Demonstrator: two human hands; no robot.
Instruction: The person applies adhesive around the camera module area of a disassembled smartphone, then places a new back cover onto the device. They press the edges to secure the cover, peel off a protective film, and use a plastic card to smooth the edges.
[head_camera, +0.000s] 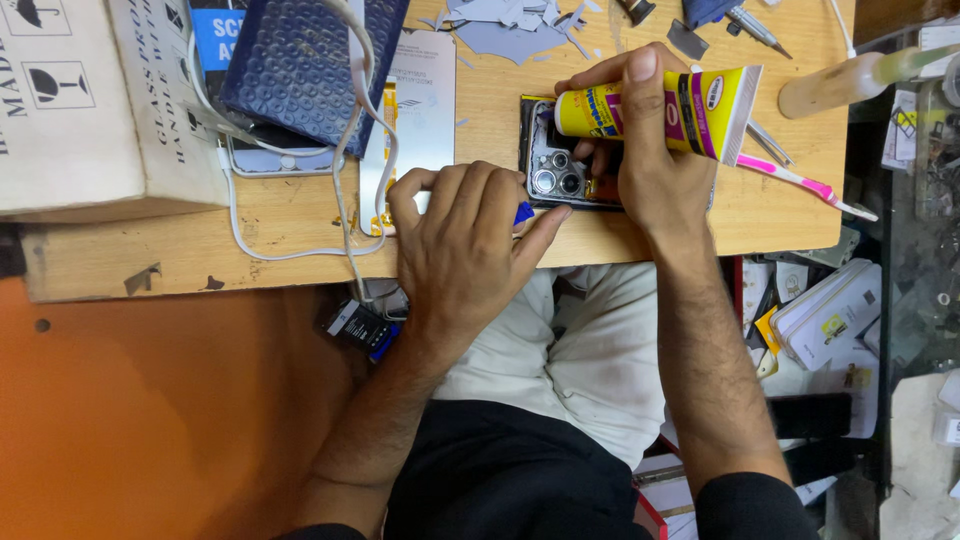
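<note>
A smartphone (556, 172) lies with its back camera cluster facing up on the wooden worktop (300, 215). My right hand (652, 165) grips a yellow and pink glue tube (665, 110), its nozzle end pointed at the phone's upper left corner. My left hand (465, 245) rests on the worktop beside the phone, fingers curled, thumb touching the phone's lower edge. A small blue piece (523, 212) shows between thumb and fingers; whether it is held I cannot tell.
A pink-handled toothbrush (800, 183) lies right of the tube. A white cable (290, 215), a dark blue bubble mailer (305, 65) and a white cardboard box (75, 100) sit left. Paper scraps (510, 30) and tools lie along the far edge. A clear bottle (850, 75) lies at right.
</note>
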